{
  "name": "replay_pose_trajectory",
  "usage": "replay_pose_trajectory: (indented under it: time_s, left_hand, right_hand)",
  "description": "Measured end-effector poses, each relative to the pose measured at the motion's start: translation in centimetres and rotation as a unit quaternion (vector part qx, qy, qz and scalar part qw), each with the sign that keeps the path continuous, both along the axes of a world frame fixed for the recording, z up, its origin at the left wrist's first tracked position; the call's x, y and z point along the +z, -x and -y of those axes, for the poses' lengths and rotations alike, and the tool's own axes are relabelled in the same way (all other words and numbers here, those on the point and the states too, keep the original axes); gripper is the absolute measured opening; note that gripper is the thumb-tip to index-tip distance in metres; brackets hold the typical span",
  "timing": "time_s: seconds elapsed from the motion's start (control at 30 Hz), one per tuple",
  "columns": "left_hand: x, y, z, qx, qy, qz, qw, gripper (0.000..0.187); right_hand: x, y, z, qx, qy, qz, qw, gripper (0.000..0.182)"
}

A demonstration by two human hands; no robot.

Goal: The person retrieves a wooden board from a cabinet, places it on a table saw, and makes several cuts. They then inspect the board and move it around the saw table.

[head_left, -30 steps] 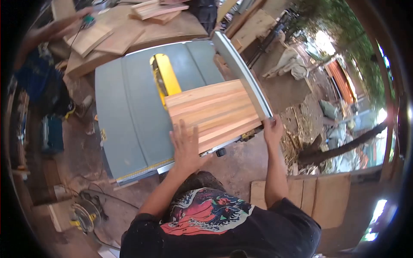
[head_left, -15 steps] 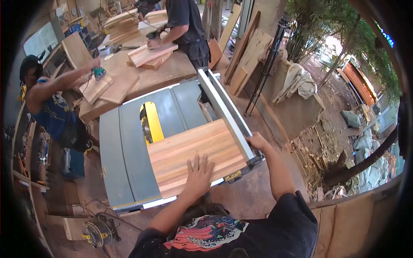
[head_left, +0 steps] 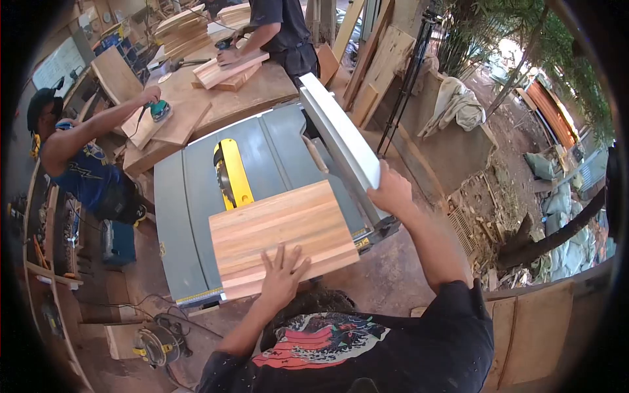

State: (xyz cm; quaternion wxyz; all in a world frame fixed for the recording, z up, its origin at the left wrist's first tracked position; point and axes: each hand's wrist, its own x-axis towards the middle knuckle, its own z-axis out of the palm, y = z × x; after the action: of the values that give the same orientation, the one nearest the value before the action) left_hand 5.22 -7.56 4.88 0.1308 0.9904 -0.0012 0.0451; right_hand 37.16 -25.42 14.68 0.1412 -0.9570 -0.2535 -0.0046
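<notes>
A glued-up wooden board [head_left: 278, 236] of reddish and pale strips lies flat on the grey table saw [head_left: 187, 196], right of the yellow blade guard [head_left: 230, 173]. My left hand [head_left: 282, 272] rests flat on the board's near edge, fingers spread. My right hand [head_left: 390, 190] grips the near end of the long silver rip fence [head_left: 337, 134], which is tilted up off the saw table.
A person in blue at the left runs a sander [head_left: 159, 110] on a board at the workbench [head_left: 242, 98]. Another person in black [head_left: 275, 29] works at the far side. Planks lean at the back right. A circular saw [head_left: 157, 344] lies on the floor.
The rip fence has lifted off the table in my right hand. The board has slid left and toward me, away from the fence, with my left hand still on it.
</notes>
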Motion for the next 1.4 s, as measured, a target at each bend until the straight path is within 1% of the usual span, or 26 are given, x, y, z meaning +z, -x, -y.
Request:
replay_pose_trajectory:
  time_s: [0.07, 0.1, 0.13, 0.2, 0.23, 0.27, 0.37, 0.43, 0.53, 0.57, 0.67, 0.7, 0.83, 0.93, 0.97, 1.0, 1.03, 1.07, 1.1, 1.13, 1.2, 1.23, 1.27, 1.33, 1.37, 1.4]
  left_hand:
    - [0.2, 2.3, -0.6, 0.004, -0.006, -0.010, 1.000, 0.062]
    - [0.3, 3.3, -0.9, 0.006, -0.019, -0.015, 1.000, 0.061]
    - [0.1, 4.1, -1.2, 0.002, -0.020, -0.013, 1.000, 0.061]
    - [-0.2, 5.4, -2.1, 0.014, -0.011, 0.001, 1.000, 0.060]
    - [-0.3, 5.8, -2.5, 0.008, -0.012, 0.004, 1.000, 0.060]
    - [-0.3, 6.2, -2.8, 0.008, -0.003, 0.006, 1.000, 0.059]
    - [-0.5, 6.0, -4.0, 0.011, 0.011, 0.028, 0.999, 0.059]
    - [-0.4, 7.2, -4.0, 0.007, 0.015, 0.023, 1.000, 0.059]
    - [0.3, 6.9, -4.6, -0.006, 0.051, 0.030, 0.998, 0.062]
    - [0.0, 6.9, -4.8, -0.005, 0.065, 0.038, 0.997, 0.064]
    - [-0.2, 6.6, -5.1, 0.001, 0.080, 0.046, 0.996, 0.066]
    - [-0.2, 6.8, -5.1, 0.005, 0.079, 0.035, 0.996, 0.067]
    - [0.7, 7.4, -5.5, 0.029, 0.056, 0.007, 0.998, 0.071]
    - [1.4, 8.7, -6.7, 0.062, 0.086, -0.003, 0.994, 0.076]
    - [1.5, 9.8, -7.3, 0.084, 0.101, 0.027, 0.991, 0.082]
    - [1.6, 10.9, -8.2, 0.107, 0.115, 0.058, 0.986, 0.087]
    - [2.0, 12.1, -9.2, 0.108, 0.113, 0.058, 0.986, 0.087]
    - [2.3, 13.1, -10.2, 0.185, 0.138, 0.077, 0.970, 0.096]
    - [2.2, 14.4, -11.1, 0.261, 0.163, 0.092, 0.947, 0.105]
    - [1.2, 15.9, -11.8, 0.263, 0.163, 0.089, 0.947, 0.105]
    - [-1.4, 17.2, -12.7, 0.329, 0.237, 0.089, 0.910, 0.122]
    - [-1.7, 16.9, -12.5, 0.330, 0.235, 0.087, 0.910, 0.122]
    - [-2.0, 16.5, -12.3, 0.309, 0.248, 0.090, 0.914, 0.126]
    - [-2.0, 15.7, -11.2, 0.285, 0.261, 0.088, 0.918, 0.130]
    - [-1.7, 15.0, -10.3, 0.289, 0.270, 0.075, 0.915, 0.131]
    - [-1.5, 14.4, -9.5, 0.292, 0.277, 0.063, 0.913, 0.132]
  right_hand:
    - [0.7, 3.4, -2.1, 0.037, 0.046, 0.038, 0.998, 0.059]
    - [-0.1, 4.6, -3.3, 0.056, 0.098, 0.092, 0.989, 0.051]
    - [-1.4, 5.4, -4.2, 0.052, 0.097, 0.093, 0.990, 0.051]
    - [-5.3, 6.4, -5.8, 0.112, 0.125, 0.106, 0.980, 0.040]
    - [-7.8, 6.2, -5.9, 0.117, 0.113, 0.123, 0.979, 0.033]
    - [-9.0, 6.8, -5.7, 0.111, 0.113, 0.125, 0.979, 0.033]
    - [-10.0, 6.1, -5.1, 0.083, 0.100, 0.124, 0.984, 0.035]
    - [-10.5, 6.7, -4.5, 0.113, 0.078, 0.171, 0.976, 0.042]
    - [-9.5, 8.0, -4.5, 0.111, 0.042, 0.122, 0.985, 0.049]
    - [-9.2, 8.9, -4.3, 0.110, 0.036, 0.160, 0.980, 0.047]
    - [-9.6, 11.2, -2.0, 0.069, -0.013, 0.174, 0.982, 0.048]
    - [-11.2, 10.8, -1.2, 0.054, -0.014, 0.166, 0.985, 0.043]
    - [-11.9, 10.7, -0.8, 0.069, -0.006, 0.176, 0.982, 0.035]
    - [-9.3, 9.0, 0.1, 0.025, -0.128, 0.263, 0.956, 0.023]
    - [-7.7, 7.3, 1.6, 0.008, -0.169, 0.300, 0.939, 0.020]
    - [-6.0, 5.3, 2.6, -0.050, -0.254, 0.235, 0.937, 0.019]
    - [-4.9, 3.3, 3.8, -0.106, -0.336, 0.167, 0.921, 0.020]
    - [-6.0, 0.4, 5.8, -0.103, -0.339, 0.169, 0.920, 0.020]
    - [-8.9, -2.9, 8.1, -0.132, -0.373, -0.028, 0.918, 0.021]
    - [-11.5, -4.7, 9.2, -0.158, -0.388, -0.227, 0.879, 0.023]
    - [-14.4, -5.3, 9.0, -0.240, -0.413, -0.338, 0.811, 0.025]
    - [-14.7, -5.5, 9.0, -0.238, -0.399, -0.261, 0.846, 0.025]
    - [-15.0, -5.7, 9.1, -0.238, -0.399, -0.262, 0.846, 0.025]
    - [-14.6, -5.0, 9.6, -0.257, -0.277, -0.061, 0.924, 0.028]
    - [-13.7, -4.0, 9.7, -0.260, -0.275, -0.063, 0.924, 0.028]
    - [-12.7, -3.0, 9.4, -0.269, -0.300, -0.016, 0.915, 0.027]
